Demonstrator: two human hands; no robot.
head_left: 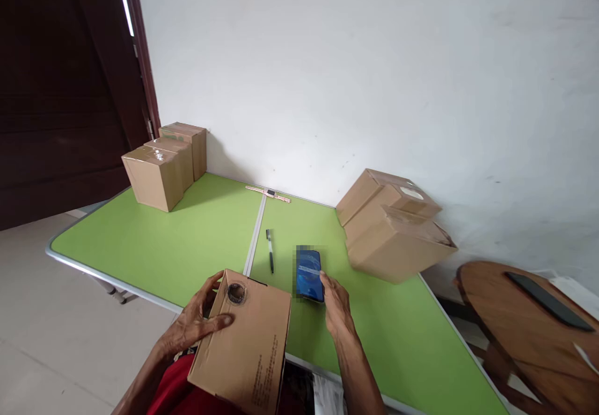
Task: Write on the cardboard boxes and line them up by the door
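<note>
A cardboard box (248, 346) with small dark print and a round hole near one corner is tilted over the table's front edge. My left hand (199, 318) grips its left side, thumb on the top face and fingers around the far edge. To the right, my right hand (336, 299) has its fingers closed at the right edge of a smartphone (309, 278) with a lit blue screen. Whether the phone rests on the table or is slightly raised I cannot tell. A black and clear pen (270, 253) lies left of the phone.
The green folding table (206, 240) has a pale centre seam. A pink-strapped watch (271, 193) lies near the wall. Several cardboard boxes stand at the left (156, 181) and lean together at the right (397, 234). A wooden stool (505, 334) holding a dark flat object (547, 299) stands far right.
</note>
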